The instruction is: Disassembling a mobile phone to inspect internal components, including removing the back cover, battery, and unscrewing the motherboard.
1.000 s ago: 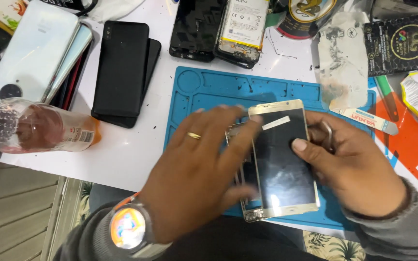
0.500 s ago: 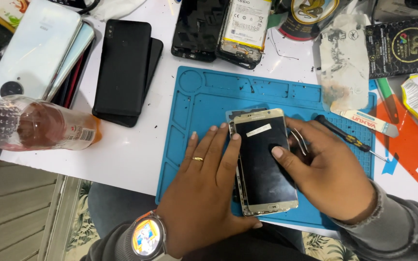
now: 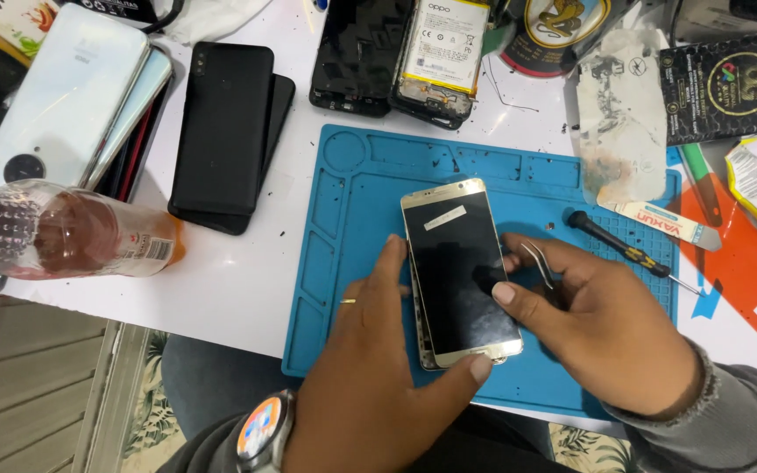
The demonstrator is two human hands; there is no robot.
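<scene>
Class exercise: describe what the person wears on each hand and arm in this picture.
The left hand wears a thin gold-coloured ring on one finger and a round wristwatch with a silver case and colourful face. The right hand is bare of jewellery; its arm wears a grey sleeve with a frayed cuff.

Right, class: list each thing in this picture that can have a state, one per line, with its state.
Gold phone: face up, screen dark, on the blue mat.
Left hand: steadying the phone.
Right hand: thumb on the screen, holding tweezers.
Opened phone: back off, battery showing.
Bottle: lying down.
</scene>
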